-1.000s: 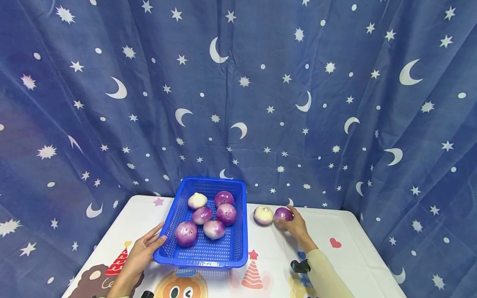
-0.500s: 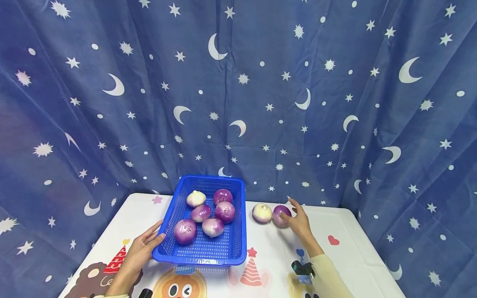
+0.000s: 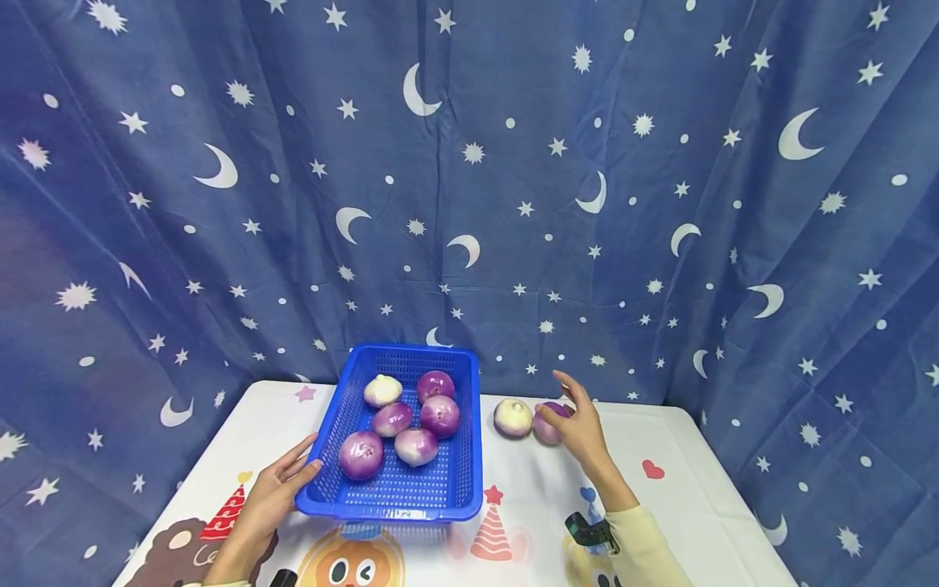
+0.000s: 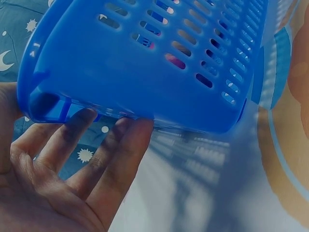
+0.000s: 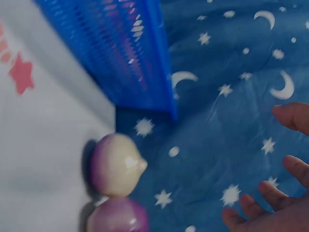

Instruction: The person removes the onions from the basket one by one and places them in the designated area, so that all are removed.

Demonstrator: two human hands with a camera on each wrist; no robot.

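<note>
A blue perforated plastic basket holds several purple-and-white onions. My left hand grips its left side near the front corner. In the left wrist view the thumb is at the rim and the fingers touch the outer wall. To the basket's right, a pale-topped onion and a purple onion sit side by side on the table. My right hand hovers at the purple onion, partly hiding it, fingers spread. In the right wrist view the right hand holds nothing and stands apart from both onions.
A white tablecloth with cartoon prints covers the table. Behind it hangs a blue curtain with moons and stars, close to the table's back edge. A dark wrist device is strapped at the right sleeve.
My right hand has let go of the purple onion, spread its fingers and lifted slightly. The left hand stays on the basket. The head view has shifted a little.
</note>
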